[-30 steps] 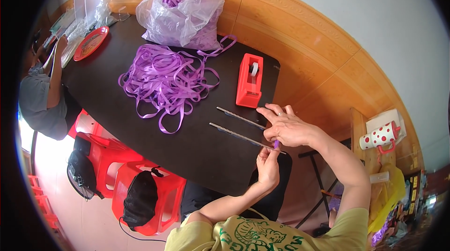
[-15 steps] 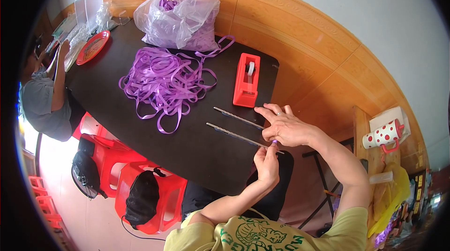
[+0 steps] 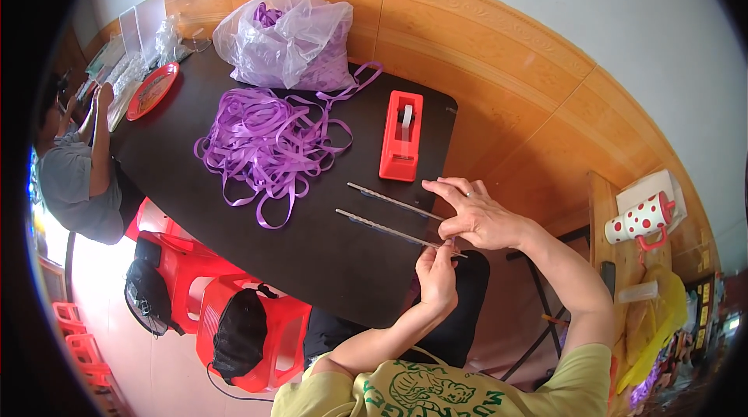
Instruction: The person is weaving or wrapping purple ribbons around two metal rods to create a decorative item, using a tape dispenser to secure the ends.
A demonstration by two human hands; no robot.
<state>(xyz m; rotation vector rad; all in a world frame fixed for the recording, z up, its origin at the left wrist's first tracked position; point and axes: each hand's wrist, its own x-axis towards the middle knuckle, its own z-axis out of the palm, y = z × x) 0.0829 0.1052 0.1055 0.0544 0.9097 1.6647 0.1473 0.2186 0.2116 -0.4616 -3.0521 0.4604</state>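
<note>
Two thin, parallel metal rods, the far rod [image 3: 389,199] and the near rod [image 3: 378,225], lie across the right end of the dark table, with bluish strips along them. My left hand [image 3: 436,280] is closed, thumb and fingertips pinching around the near rod close to its right end, which pokes out past them. Just above it, my right hand [image 3: 487,218] has some fingers stretched out over the far rod's end. Its thumb and forefinger come together beside my left fingertips; what is between them is hidden. A red tape dispenser [image 3: 401,144] stands behind the rods.
Loose purple ribbon [image 3: 269,144] lies heaped mid-table, near a clear plastic bag [image 3: 288,47] of more ribbon. A red plate [image 3: 153,91] and another person [image 3: 78,167] are at far left. Red stools [image 3: 269,335] stand along the front; a dotted tumbler [image 3: 639,220] is at right.
The whole view has shifted slightly. My hands stay by the rod's end with small finger movements, and the purple bit that showed between my fingertips is now mostly hidden.
</note>
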